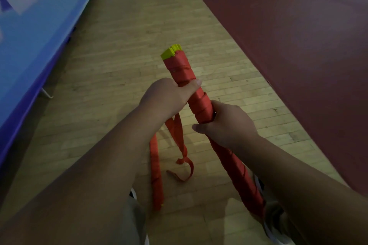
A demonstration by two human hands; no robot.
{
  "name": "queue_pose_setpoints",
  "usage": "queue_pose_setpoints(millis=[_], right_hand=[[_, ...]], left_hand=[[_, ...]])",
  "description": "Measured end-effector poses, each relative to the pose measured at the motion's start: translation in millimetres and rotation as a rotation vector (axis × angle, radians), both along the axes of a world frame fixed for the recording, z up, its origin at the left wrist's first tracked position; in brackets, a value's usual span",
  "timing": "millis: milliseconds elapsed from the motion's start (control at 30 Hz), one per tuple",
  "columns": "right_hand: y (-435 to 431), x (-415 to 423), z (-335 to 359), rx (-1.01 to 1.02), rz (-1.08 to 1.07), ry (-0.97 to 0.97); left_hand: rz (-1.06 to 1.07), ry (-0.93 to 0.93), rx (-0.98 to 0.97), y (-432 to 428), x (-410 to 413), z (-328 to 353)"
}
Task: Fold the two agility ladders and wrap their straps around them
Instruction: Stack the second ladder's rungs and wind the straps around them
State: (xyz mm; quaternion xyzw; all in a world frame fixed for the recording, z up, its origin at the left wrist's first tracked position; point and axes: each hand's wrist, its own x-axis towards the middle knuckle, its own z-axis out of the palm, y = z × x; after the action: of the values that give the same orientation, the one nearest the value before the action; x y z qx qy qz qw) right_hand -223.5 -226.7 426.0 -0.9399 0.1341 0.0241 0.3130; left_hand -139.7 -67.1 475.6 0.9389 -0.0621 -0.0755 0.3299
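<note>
Firstly, writing: large white letters on the blue banner [29,26], cropped and blurred; not legible.
Ladder bundle [200,101]: held above the wooden floor [119,65], near the edge of the dark red zone [278,36]; long axis runs from lower right up and away, yellow rungs [171,50] at the far end.
Left hand [169,93]: fingers curled round the bundle's upper part, thumb across it.
Right hand [229,123]: fingers wrapped round its middle.
Loose strap [180,141]: hangs below the left hand, end on the floor.
Second bundle [156,175]: red-wrapped, beneath the left forearm, lengthwise toward the viewer.
</note>
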Motion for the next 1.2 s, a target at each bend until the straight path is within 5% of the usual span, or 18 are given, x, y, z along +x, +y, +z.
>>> queue_pose_setpoints(millis=[233,600,967,1200], right_hand=[[0.6,1.4,-1.4,-0.021,0.012,-0.044],[-40.4,12.3,28.2,0.645,0.298,0.234],[-40.7,8.2,31.1,0.668,0.328,0.176],[-29.3,8.7,19.4,0.437,0.205,0.076]], left_hand=[[-0.024,-0.041,-0.002,-0.5,-1.4,4.9],[-0.129,-0.004,-0.273,27.0,5.1,21.8],[-0.221,0.006,-0.239,39.0,5.8,24.2],[-0.185,0.039,-0.154,41.0,5.0,20.5]])
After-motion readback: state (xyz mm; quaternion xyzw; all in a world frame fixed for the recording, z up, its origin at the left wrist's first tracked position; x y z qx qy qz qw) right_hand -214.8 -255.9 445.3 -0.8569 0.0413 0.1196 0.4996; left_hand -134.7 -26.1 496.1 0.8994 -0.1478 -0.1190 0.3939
